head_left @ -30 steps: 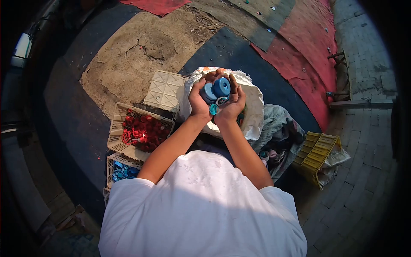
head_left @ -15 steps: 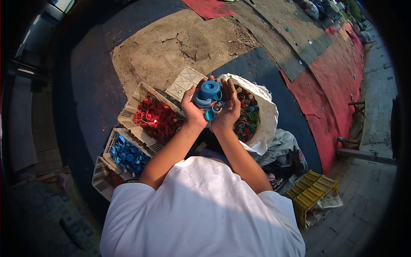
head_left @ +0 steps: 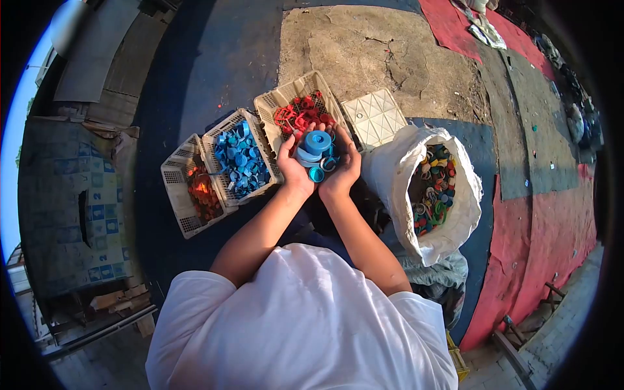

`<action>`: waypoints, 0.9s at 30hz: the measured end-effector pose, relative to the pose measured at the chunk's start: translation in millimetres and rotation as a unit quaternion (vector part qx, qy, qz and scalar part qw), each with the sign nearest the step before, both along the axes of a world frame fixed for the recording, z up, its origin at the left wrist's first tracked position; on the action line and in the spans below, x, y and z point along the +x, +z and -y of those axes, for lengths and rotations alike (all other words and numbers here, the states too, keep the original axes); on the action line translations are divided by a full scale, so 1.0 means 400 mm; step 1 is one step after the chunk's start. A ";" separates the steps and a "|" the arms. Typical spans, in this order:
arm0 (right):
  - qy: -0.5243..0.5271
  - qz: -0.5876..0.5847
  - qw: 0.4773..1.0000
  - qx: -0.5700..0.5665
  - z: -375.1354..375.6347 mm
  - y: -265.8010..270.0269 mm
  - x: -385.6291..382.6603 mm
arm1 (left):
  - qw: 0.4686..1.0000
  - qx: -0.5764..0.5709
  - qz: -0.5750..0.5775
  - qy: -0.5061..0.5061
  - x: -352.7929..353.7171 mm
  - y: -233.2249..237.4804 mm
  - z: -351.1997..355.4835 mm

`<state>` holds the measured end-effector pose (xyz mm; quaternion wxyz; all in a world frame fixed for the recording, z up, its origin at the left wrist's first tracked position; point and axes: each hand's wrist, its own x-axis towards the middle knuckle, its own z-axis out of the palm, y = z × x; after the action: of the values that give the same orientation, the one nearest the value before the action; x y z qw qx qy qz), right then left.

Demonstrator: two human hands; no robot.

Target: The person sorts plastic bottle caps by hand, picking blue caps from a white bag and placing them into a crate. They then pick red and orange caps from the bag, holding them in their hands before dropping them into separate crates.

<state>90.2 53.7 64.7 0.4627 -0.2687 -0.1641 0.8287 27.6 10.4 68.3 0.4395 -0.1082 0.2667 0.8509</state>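
Observation:
My left hand (head_left: pixel 292 166) and my right hand (head_left: pixel 344 170) are cupped side by side, palms up, fingers curled around a small pile of blue plastic caps (head_left: pixel 317 142). A large round cap sits on top, with smaller teal and blue ones below it. Both hands are above the near edge of a beige crate (head_left: pixel 265 104) that holds red caps (head_left: pixel 302 114). Left of it stands a second crate (head_left: pixel 218 131) full of blue caps (head_left: pixel 239 159). To the right, a white sack (head_left: pixel 390 172) leans open with mixed coloured caps (head_left: pixel 434 188) inside.
A third crate (head_left: pixel 174 177) at the far left contains orange-brown pieces (head_left: pixel 203 192). Behind the sack's left side lies a pale ribbed panel (head_left: pixel 374 117). Grey cloth (head_left: pixel 439 276) is bunched below the sack. Dark blue and red sheets (head_left: pixel 526 253) cover the ground.
The view has turned left, so crates and sack appear farther right. My cupped hands, still with the blue caps, are now over the red-cap crate's edge instead of beside the sack's mouth.

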 end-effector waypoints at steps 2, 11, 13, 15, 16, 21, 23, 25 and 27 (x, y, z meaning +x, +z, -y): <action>0.033 0.003 0.999 -0.027 0.035 -0.030 -0.039 | 0.999 -0.015 0.010 0.027 -0.034 -0.016 0.048; 0.124 0.037 0.990 -0.053 0.262 -0.088 -0.280 | 0.996 -0.032 0.019 0.081 -0.248 -0.098 0.311; 0.136 0.060 0.987 -0.064 0.338 -0.129 -0.367 | 0.994 -0.028 0.025 0.102 -0.320 -0.107 0.392; 0.150 0.088 0.982 -0.071 0.419 -0.181 -0.444 | 0.990 0.016 0.067 0.119 -0.400 -0.139 0.480; 0.159 0.087 0.981 -0.066 0.454 -0.200 -0.483 | 0.987 0.025 0.099 0.125 -0.435 -0.128 0.523; 0.182 0.094 0.966 -0.159 0.596 -0.281 -0.653 | 0.983 0.029 0.111 0.144 -0.599 -0.231 0.688; 0.185 0.130 0.958 -0.176 0.624 -0.285 -0.699 | 0.982 0.029 0.118 0.148 -0.644 -0.261 0.725; 0.199 0.125 0.956 -0.175 0.647 -0.303 -0.727 | 0.980 0.033 0.128 0.148 -0.678 -0.288 0.754; 0.204 0.149 0.954 -0.164 0.660 -0.319 -0.753 | 0.978 0.026 0.148 0.147 -0.705 -0.321 0.769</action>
<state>-211.0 -210.4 -62.9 0.2036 -0.4223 -0.1447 0.8714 -254.5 -297.3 -60.2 0.3465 -0.2598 0.1579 0.8874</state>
